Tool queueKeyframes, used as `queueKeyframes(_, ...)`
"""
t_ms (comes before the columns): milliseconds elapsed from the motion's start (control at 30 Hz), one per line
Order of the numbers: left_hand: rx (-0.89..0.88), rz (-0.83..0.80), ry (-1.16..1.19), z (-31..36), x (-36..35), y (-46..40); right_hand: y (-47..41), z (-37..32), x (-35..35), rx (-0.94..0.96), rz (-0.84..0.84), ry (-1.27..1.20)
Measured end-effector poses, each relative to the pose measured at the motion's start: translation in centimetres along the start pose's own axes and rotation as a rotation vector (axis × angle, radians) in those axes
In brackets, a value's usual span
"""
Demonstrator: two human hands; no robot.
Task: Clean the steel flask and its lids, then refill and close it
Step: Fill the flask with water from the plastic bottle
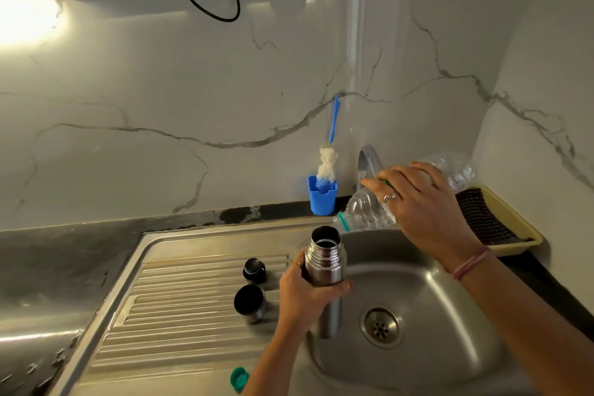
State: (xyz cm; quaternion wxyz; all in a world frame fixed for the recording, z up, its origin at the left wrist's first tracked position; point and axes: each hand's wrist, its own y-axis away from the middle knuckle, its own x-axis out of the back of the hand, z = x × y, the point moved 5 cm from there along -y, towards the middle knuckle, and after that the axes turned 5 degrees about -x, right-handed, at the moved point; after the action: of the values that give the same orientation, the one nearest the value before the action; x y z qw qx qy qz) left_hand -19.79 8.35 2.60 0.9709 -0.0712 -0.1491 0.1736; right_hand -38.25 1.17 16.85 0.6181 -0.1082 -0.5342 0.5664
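Nearest us, a green cap (239, 378) lies on the drainboard (180, 315) at the bottom edge, just beside our left forearm. Above it our left hand (308, 296) wraps the flask (324, 276) around its middle, fingers curled at the front and thumb behind, holding it upright over the left side of the sink (450, 315) basin, mouth open and facing up.

Our right hand (421, 202) grips a clear bottle (369, 209) from above, fingers spread round its ribbed body, and tips it so its uncapped neck, with a green ring, points down and left, just above and to the right of the flask's mouth. We cannot tell whether water is running yet.

We judge the flask to be stiff and smooth, likely slick if wet, and growing heavier as it fills, so a full wrap at mid-body suits it, well below the threads. The bottle looks thin and soft; squeezing it would surge the pour, so a light hold near its shoulder is wiser.

The two lids wait on the drainboard left of the flask: a black stopper (254, 270) and, nearer us, a steel cup (249, 302). A brush (328, 164) stands in a blue holder (322, 198) by the wall.
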Motion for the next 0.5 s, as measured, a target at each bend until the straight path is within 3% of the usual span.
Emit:
queueKeyframes(300,0.028,0.078,0.018,2.7,6.5,-0.9,-2.4,-2.8,-1.4,-0.365,-0.273,-0.327)
queueKeyframes(500,-0.01,0.158,-0.004,3.4,11.4,-1.1,-3.6,-6.1,-2.2,-0.447,-0.28,-0.467)
